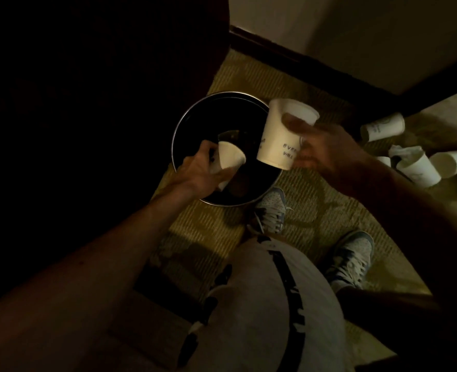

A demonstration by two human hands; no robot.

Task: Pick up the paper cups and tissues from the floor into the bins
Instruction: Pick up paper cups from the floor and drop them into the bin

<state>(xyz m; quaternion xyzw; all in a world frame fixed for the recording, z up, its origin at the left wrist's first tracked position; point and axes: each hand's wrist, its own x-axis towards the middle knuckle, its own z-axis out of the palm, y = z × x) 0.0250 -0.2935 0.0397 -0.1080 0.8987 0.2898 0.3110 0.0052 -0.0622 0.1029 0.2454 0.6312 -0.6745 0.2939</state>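
Carpet (310,200); cups (383,128), tissue (404,151) beside bin (184,122)

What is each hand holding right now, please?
Left hand: closed on a small paper cup over the bin.
Right hand: closed on a printed paper cup.

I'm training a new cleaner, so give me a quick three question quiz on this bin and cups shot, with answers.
1. True or false: both hands hold a cup.
2. Where do the cups not yet picked up lie? A) inside the bin B) on the carpet to the person's right C) on a table
3. Which hand is over the bin's opening?

Key:
1. True. The left hand holds the small cup, the right hand the big cup.
2. B. The loose cups lie with a tissue on the carpet.
3. The left, over the bin.
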